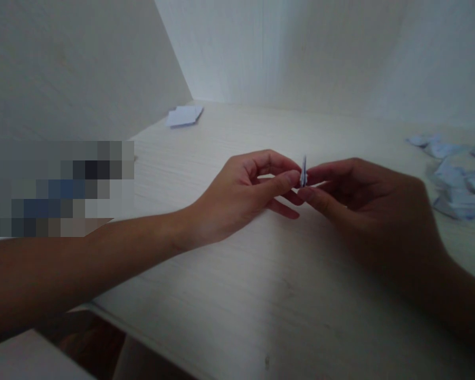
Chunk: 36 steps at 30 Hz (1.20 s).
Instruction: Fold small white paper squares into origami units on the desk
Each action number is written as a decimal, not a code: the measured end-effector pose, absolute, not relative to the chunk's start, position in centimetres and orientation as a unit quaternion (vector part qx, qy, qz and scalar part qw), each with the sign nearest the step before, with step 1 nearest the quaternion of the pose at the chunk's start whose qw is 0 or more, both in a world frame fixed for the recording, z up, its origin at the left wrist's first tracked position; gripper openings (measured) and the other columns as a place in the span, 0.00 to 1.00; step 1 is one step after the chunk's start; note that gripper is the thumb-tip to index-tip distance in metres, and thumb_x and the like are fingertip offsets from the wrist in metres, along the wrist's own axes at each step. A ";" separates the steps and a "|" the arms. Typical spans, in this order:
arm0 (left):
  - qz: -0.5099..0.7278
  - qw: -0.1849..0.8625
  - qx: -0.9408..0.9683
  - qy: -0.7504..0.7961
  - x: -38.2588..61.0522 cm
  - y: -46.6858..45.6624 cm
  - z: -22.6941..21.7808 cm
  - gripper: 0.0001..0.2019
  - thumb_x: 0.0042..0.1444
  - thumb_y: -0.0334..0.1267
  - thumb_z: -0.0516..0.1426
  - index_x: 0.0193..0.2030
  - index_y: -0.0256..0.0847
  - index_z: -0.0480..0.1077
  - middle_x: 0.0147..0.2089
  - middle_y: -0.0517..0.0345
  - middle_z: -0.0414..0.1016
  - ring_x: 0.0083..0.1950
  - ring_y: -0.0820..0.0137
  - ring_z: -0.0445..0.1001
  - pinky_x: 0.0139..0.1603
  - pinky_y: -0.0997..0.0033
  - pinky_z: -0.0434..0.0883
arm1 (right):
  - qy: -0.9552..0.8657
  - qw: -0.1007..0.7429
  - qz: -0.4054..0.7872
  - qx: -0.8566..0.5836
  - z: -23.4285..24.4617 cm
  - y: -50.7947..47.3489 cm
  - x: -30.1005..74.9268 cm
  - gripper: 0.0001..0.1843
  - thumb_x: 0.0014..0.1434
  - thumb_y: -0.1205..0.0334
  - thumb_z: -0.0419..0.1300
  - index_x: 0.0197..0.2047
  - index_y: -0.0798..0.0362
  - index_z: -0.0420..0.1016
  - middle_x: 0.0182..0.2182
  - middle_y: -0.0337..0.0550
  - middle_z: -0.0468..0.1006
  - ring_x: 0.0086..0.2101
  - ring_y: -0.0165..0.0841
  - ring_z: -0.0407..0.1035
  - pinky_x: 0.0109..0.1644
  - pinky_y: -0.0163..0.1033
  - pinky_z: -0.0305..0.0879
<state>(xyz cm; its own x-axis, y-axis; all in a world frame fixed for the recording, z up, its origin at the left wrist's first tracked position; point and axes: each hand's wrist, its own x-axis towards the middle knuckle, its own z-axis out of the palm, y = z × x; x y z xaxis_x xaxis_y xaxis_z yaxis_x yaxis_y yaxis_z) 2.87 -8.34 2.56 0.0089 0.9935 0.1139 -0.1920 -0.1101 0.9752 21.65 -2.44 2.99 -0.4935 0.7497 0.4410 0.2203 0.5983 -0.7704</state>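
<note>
A small folded piece of pale blue paper [303, 171] stands on edge between my two hands, above the middle of the light wooden desk [229, 285]. My left hand [245, 192] pinches it from the left with thumb and forefinger. From the right, my right hand [364, 203] meets it, fingertips pressed on the same piece. Both hands hover just over the desktop.
A heap of several folded pale blue paper pieces [457, 179] lies at the right edge of the desk. A flat stack of pale paper [184, 115] rests in the far left corner. White walls close the desk at the back and left. The desk's front edge runs lower left.
</note>
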 end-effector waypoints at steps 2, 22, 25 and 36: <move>0.566 0.524 0.480 0.418 2.9 -8.4 2.6 0.04 0.64 0.34 0.63 0.43 0.36 0.76 0.38 0.54 0.81 0.40 0.68 0.82 0.40 0.66 0.85 | -0.788 0.404 0.355 -0.300 2.9 -2.4 21.7 0.10 0.58 0.58 0.72 0.43 0.49 0.83 0.33 0.38 0.86 0.30 0.31 0.81 0.31 0.32 0.76; 0.572 0.492 0.494 0.433 3.1 -8.4 2.4 0.07 0.63 0.38 0.65 0.43 0.36 0.78 0.38 0.55 0.81 0.39 0.70 0.81 0.36 0.70 0.85 | -0.773 0.390 0.401 -0.298 2.8 -2.3 21.5 0.14 0.60 0.53 0.71 0.48 0.47 0.83 0.35 0.40 0.86 0.30 0.32 0.81 0.28 0.32 0.74; 0.572 0.465 0.511 0.441 3.2 -8.5 2.4 0.08 0.62 0.39 0.65 0.43 0.36 0.78 0.41 0.55 0.81 0.41 0.68 0.81 0.34 0.70 0.85 | -0.770 0.386 0.415 -0.292 2.8 -2.3 21.6 0.12 0.60 0.54 0.70 0.47 0.46 0.83 0.32 0.38 0.85 0.29 0.32 0.81 0.29 0.32 0.75; 0.565 0.449 0.531 0.443 3.2 -8.9 2.7 0.12 0.60 0.39 0.66 0.47 0.39 0.73 0.41 0.54 0.79 0.43 0.62 0.83 0.27 0.73 0.83 | -0.754 0.397 0.433 -0.293 2.8 -2.3 21.5 0.15 0.56 0.56 0.74 0.45 0.49 0.80 0.33 0.39 0.85 0.29 0.33 0.81 0.28 0.33 0.75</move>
